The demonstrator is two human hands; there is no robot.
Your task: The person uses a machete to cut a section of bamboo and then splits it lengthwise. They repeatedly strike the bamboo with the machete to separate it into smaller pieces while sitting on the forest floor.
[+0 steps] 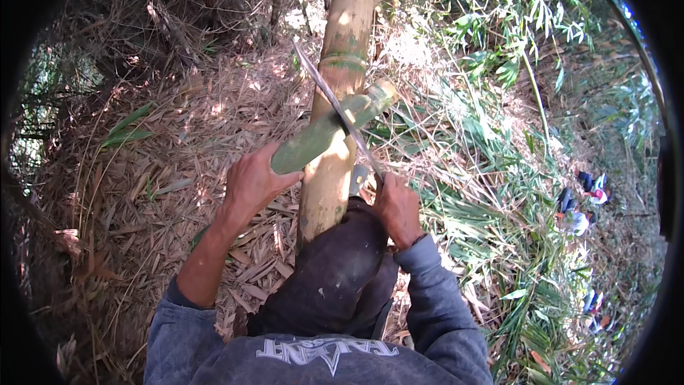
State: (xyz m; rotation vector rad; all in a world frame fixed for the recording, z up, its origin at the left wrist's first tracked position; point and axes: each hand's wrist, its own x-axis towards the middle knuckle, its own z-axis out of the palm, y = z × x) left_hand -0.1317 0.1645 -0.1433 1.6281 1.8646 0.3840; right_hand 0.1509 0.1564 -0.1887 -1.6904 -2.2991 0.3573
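A short green bamboo section [306,148] lies slantwise across a thick yellowish bamboo pole [348,21]. My left hand [254,182] is closed around its near left end, while its pale far end [385,91] points up to the right. In my right hand [399,207] is the handle of a machete [322,84]. The long blade runs up and to the left across the green section and appears to touch it. Most of the handle is hidden inside my fingers. My bent knee [342,257] is against the near end of the pole.
Dry bamboo leaves [178,150] cover the ground on the left. Cut green leaves and stalks [463,221] lie to the right, with leafy bamboo shoots [506,28] beyond. Tangled dry twigs [185,0] stand at the far left. Several small colourful items [577,221] are at the far right.
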